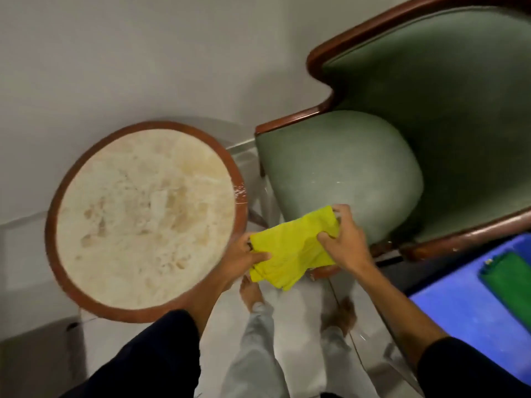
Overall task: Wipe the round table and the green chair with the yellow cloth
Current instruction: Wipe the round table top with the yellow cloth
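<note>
The yellow cloth (pixel 290 249) hangs crumpled in the air between the round table and the chair, gripped from both sides. My left hand (pixel 244 258) pinches its left edge, just over the table's right rim. My right hand (pixel 343 239) clutches its upper right part, in front of the chair seat. The round table (pixel 138 214) has a pale mottled stone top and a brown wooden rim. The green chair (pixel 339 170) stands to the right, with a padded seat, green back and dark wooden frame.
A white wall lies behind the table and chair. A blue surface (pixel 459 305) with a green cloth (pixel 508 280) on it fills the lower right. My bare feet and light trousers (pixel 258 340) stand on the pale tiled floor below the cloth.
</note>
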Action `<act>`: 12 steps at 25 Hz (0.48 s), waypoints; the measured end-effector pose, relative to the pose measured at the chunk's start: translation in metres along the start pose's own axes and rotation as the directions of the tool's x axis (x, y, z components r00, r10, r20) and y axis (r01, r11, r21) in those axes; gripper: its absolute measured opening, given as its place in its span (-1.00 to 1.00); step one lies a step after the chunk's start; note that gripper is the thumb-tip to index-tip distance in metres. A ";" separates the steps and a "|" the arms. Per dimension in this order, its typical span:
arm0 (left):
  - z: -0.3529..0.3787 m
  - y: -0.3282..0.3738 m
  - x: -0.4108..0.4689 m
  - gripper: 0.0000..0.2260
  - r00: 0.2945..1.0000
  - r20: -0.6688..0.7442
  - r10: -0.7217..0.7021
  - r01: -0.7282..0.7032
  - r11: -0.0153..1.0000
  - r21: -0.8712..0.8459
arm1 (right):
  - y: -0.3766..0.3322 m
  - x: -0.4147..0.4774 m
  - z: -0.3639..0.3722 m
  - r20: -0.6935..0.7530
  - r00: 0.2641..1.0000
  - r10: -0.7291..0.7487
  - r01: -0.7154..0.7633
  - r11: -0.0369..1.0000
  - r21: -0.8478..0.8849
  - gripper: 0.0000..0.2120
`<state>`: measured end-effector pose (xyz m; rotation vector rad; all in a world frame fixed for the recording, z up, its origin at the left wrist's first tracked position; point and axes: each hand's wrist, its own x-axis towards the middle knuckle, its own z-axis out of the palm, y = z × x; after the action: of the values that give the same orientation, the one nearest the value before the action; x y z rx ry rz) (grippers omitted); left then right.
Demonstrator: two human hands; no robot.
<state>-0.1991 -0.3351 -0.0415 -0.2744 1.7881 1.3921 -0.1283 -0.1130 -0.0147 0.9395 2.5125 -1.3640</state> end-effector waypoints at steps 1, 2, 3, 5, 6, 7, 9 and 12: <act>-0.030 -0.015 0.006 -0.58 0.999 -0.044 -0.005 0.003 1.000 -0.028 | -0.018 0.013 0.036 0.035 0.999 -0.020 0.020 1.000 -0.014 -0.52; -0.054 -0.029 0.011 -0.59 0.998 -0.068 -0.016 0.011 0.996 -0.085 | -0.032 0.026 0.067 0.058 0.998 -0.014 0.015 1.000 -0.014 -0.53; -0.073 -0.040 0.015 -0.58 0.997 -0.073 -0.007 -0.001 0.993 -0.119 | -0.044 0.038 0.095 0.065 0.998 -0.004 0.006 1.000 -0.018 -0.53; -0.104 -0.057 0.028 -0.58 0.985 -0.132 0.114 -0.108 0.993 0.055 | -0.057 0.059 0.145 0.003 1.000 0.009 -0.008 0.991 -0.133 -0.49; -0.122 -0.062 0.042 -0.60 0.953 -0.226 0.203 -0.127 0.943 0.309 | -0.058 0.065 0.173 -0.056 0.998 -0.003 -0.011 0.969 -0.246 -0.45; -0.142 -0.063 0.058 -0.62 0.885 -0.309 0.349 -0.109 0.799 0.591 | -0.059 0.063 0.201 -0.088 0.996 -0.016 -0.014 0.943 -0.333 -0.41; -0.181 -0.061 0.092 -0.61 0.759 -0.347 0.551 0.028 0.505 0.863 | -0.063 0.052 0.251 -0.077 0.997 -0.013 -0.015 0.938 -0.347 -0.31; -0.221 -0.065 0.139 -0.50 0.777 -0.412 0.476 0.203 0.430 0.880 | -0.069 0.089 0.288 -0.130 0.991 0.010 -0.054 0.941 -0.335 -0.25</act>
<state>-0.3511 -0.5107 -0.1780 0.0511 2.9258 0.1762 -0.2885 -0.3286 -0.1686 1.0127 2.6898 -0.8441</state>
